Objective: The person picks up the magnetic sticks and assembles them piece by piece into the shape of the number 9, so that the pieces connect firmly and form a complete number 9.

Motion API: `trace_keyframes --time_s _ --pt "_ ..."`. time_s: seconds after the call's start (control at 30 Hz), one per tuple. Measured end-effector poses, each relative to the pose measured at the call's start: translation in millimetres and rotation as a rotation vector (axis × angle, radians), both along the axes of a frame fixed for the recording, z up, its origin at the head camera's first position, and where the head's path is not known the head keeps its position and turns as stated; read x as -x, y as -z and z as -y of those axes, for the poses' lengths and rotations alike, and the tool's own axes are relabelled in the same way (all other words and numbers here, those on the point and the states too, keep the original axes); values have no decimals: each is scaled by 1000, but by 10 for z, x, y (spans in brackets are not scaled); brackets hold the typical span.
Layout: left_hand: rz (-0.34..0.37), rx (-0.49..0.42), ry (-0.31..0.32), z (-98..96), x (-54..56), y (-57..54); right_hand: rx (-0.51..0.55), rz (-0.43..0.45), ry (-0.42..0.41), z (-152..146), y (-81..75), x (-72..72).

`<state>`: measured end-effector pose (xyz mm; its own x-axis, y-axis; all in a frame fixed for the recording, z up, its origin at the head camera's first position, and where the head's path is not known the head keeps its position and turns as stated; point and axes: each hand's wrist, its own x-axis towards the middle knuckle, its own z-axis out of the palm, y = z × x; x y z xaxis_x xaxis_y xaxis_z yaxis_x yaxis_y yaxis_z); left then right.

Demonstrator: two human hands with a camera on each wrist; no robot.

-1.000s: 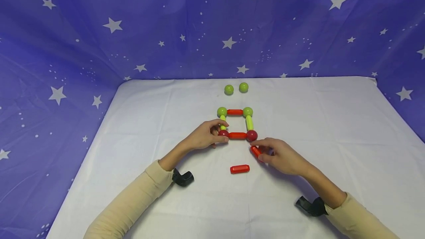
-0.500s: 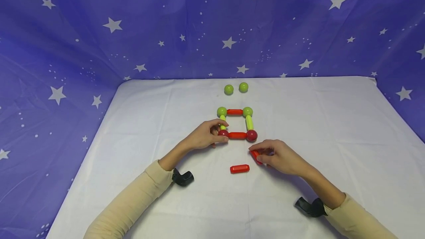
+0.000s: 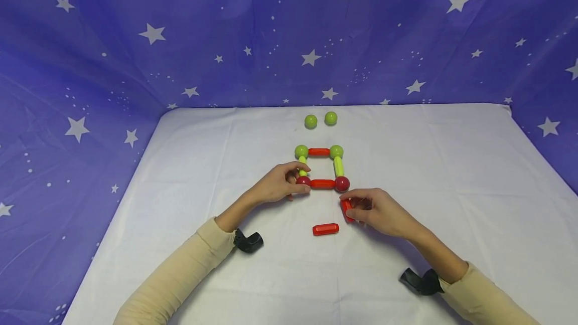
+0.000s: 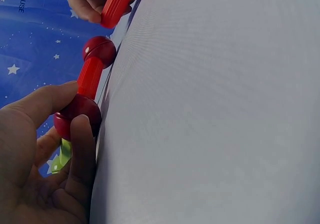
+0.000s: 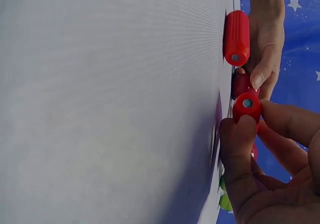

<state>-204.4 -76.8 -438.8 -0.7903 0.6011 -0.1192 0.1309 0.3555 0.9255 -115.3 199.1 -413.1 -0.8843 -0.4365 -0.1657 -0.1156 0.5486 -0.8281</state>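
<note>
My left hand (image 3: 279, 183) grips the dark red ball (image 4: 76, 118) at the near left corner of a four-sided frame of balls and magnetic rods. Red rods form its near side (image 3: 322, 184) and far side (image 3: 319, 152); yellow-green rods form the left and right. Another dark red ball (image 3: 342, 183) sits at the near right corner, green balls at the far ones. Just in front of that near right ball, my right hand (image 3: 379, 212) pinches a loose red magnetic rod (image 5: 247, 106) between thumb and fingers. Its round metal end shows in the right wrist view.
Another red rod (image 3: 325, 229) lies on the white cloth nearer to me. Two loose green balls (image 3: 310, 122) rest behind the frame, near the table's far edge. A purple star-patterned curtain (image 3: 253, 29) hangs behind and at the sides.
My right hand has turned the red rod slightly, so it points more straight away from me, beside the near right ball. My left hand and the frame hold still.
</note>
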Motion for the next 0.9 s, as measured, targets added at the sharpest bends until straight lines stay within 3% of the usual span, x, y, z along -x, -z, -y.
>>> trace_keyframes --time_s 0.43,0.9 --pt "-10 2 3 -2 7 30 -8 -3 37 30 35 50" --pt "-3 3 -3 -9 2 -7 4 -15 53 43 50 77"
